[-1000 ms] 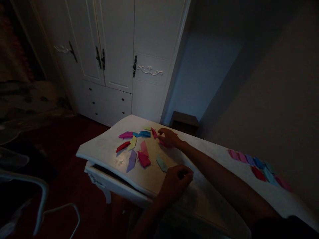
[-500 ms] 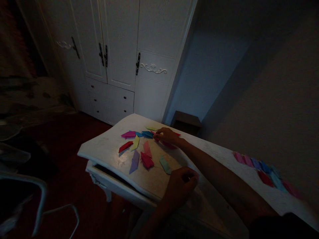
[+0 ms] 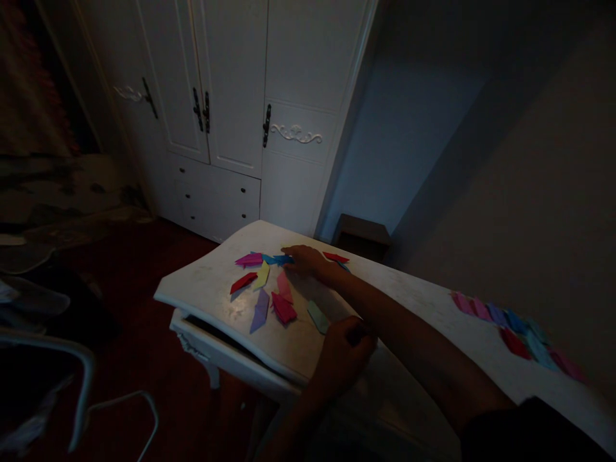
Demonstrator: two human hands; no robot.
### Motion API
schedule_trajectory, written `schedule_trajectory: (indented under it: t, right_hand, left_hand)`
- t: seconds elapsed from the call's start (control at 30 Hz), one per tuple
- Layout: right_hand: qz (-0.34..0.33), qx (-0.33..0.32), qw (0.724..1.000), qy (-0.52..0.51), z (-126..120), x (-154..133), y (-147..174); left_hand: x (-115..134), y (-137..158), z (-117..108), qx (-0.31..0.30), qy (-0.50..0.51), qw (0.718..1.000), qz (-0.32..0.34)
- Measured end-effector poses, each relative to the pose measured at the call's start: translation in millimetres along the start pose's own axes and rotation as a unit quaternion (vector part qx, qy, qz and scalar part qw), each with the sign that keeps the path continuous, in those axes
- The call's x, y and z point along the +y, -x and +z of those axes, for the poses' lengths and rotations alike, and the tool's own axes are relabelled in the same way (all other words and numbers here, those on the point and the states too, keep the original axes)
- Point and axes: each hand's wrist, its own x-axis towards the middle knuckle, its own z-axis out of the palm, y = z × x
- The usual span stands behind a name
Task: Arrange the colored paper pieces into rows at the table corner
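My right hand (image 3: 305,260) reaches over the far side of the white table (image 3: 202,282), with finger and thumb apart at a blue folded paper piece (image 3: 283,260); it partly covers that piece. My left hand (image 3: 344,350) is closed with curled fingers above the near edge, beside a pale green folded piece (image 3: 317,317); what it may hold is hidden. Around them lie a magenta piece (image 3: 249,260), a red piece (image 3: 243,282), a yellow piece (image 3: 262,274), a lilac piece (image 3: 260,311), a pink piece (image 3: 284,287) and a crimson piece (image 3: 283,308).
Another red piece (image 3: 335,257) lies beyond my right forearm. Rows of coloured folded pieces (image 3: 510,327) sit at the table's right end. Behind stand a white wardrobe (image 3: 293,160) and a small brown box-like stand (image 3: 362,234). A white tubular frame (image 3: 84,372) is at lower left.
My right hand has moved slightly left and its finger now reaches past the blue piece. My left hand has shifted slightly left. The red piece beyond the forearm shows more fully.
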Motion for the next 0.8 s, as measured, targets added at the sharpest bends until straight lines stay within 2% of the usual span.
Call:
schedule_trajectory:
  t: [0.13,0.3,0.37,0.5,0.57,0.63,0.8]
  right_hand:
    - [0.002,0.01,1.0,0.003,-2.3,-6.1,3.5]
    - [-0.048,0.101,0.99,-0.087,-5.4,-2.8,13.6]
    - [-0.055,0.146,0.973,-0.171,-7.0,-1.5,17.9]
    - [-0.02,0.209,0.918,-0.336,-11.7,2.3,32.1]
    - [-0.008,0.225,0.899,-0.374,-15.0,6.1,44.6]
    - [0.004,0.233,0.893,-0.386,-19.2,11.6,61.9]
    - [0.05,0.242,0.902,-0.354,-31.5,29.8,120.3]
  left_hand:
    - [0.1,-0.8,0.5,0.005,0.011,1.0,-0.007]
    - [2.5,0.7,0.6,-0.005,0.004,1.0,-0.01]
    - [3.3,0.6,0.3,-0.007,0.002,1.0,-0.011]
    - [2.6,0.0,-0.7,-0.006,-0.003,1.0,-0.018]
    - [1.0,0.0,-0.9,-0.007,-0.001,1.0,-0.015]
    - [-0.9,-0.1,-0.9,-0.009,-0.001,1.0,-0.012]
    - [-3.2,-1.5,-2.1,-0.009,-0.013,1.0,-0.01]
